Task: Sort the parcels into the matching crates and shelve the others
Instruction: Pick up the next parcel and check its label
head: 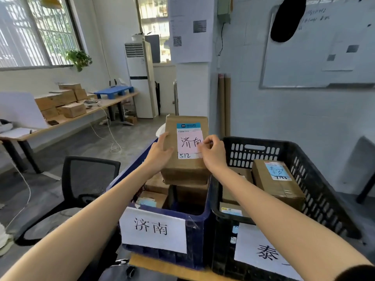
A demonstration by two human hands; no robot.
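A brown cardboard parcel (186, 165) with a pink handwritten label reading 济南 and the number 512 sits tilted on other boxes in the blue crate (200, 226), whose white sign reads 济南. My left hand (160, 152) holds the parcel's left edge, thumb on its top face. My right hand (213, 153) grips its right edge with fingers curled over the label. To the right, the black crate (316, 179) bears a sign starting 泰 and holds a parcel with a blue label (278, 179).
A black office chair (81, 183) stands left of the crates. A long desk (67, 118) along the left wall carries several cardboard boxes and a blue pallet (114, 91). A whiteboard (324, 47) hangs on the right wall.
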